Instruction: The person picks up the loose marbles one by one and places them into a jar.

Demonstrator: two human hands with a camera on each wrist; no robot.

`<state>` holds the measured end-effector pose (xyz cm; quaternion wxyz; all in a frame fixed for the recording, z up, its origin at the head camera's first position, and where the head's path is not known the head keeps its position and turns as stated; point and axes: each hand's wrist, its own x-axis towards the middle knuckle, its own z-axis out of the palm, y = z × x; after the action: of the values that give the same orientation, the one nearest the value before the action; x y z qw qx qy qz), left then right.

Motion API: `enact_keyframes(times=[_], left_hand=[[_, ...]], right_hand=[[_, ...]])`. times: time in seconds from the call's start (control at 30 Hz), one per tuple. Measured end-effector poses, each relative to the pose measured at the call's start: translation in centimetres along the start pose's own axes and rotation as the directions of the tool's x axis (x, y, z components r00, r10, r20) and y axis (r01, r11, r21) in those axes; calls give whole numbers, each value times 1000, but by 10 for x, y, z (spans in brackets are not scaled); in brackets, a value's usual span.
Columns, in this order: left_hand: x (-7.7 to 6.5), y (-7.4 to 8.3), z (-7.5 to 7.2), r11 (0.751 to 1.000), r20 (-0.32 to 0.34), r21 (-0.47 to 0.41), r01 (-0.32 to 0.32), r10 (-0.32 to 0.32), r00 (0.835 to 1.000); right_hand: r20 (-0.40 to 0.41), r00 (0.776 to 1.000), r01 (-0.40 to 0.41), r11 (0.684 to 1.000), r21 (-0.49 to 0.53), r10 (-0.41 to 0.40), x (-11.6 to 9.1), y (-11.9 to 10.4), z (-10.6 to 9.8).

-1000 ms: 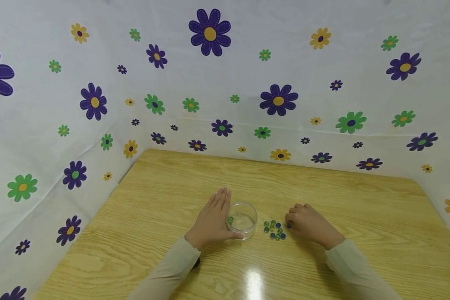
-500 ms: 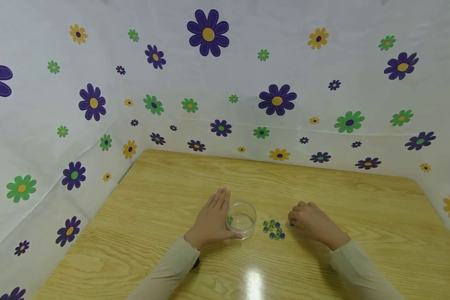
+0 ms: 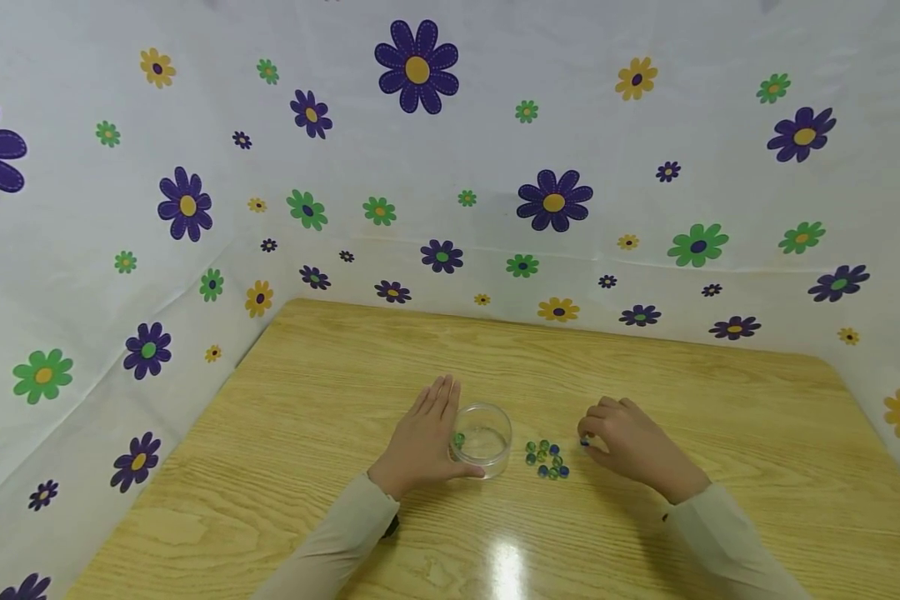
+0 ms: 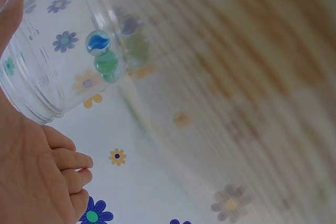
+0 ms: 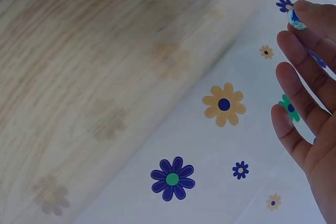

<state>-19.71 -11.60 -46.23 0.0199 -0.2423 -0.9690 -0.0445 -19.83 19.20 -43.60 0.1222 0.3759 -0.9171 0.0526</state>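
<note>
A clear round jar [image 3: 483,433] stands upright on the wooden table. My left hand [image 3: 420,437] rests along its left side, fingers straight, with the thumb across the near side. Green marbles [image 3: 459,439] show at the jar's left inside edge. To the right of the jar lies a loose group of green and blue marbles [image 3: 543,458]. Beyond that group my right hand [image 3: 626,442] pinches a clear marble with a blue swirl [image 5: 297,20] between thumb and index finger, other fingers apart. Through the jar in the left wrist view, I cannot tell which marbles [image 4: 98,43] are inside.
The wood-grain table [image 3: 330,375] ends against a white flower-patterned sheet [image 3: 465,150] at the back and on both sides. A dark band [image 3: 392,527] shows at the left cuff.
My right hand has drawn a little to the right, away from the marble group, with the blue marble now visible in its pinch. The left hand and jar stay in place.
</note>
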Motion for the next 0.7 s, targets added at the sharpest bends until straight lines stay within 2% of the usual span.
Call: enact_keyframes(times=[0.43, 0.7], left_hand=[[-1, 0, -2, 1000, 9, -4, 4, -4, 1000], [0, 0, -1, 1000, 2, 3, -3, 3, 1000]], right_hand=[[-116, 993, 27, 999, -31, -31, 1, -6, -8], [-205, 974, 80, 995, -59, -91, 2, -6, -9]])
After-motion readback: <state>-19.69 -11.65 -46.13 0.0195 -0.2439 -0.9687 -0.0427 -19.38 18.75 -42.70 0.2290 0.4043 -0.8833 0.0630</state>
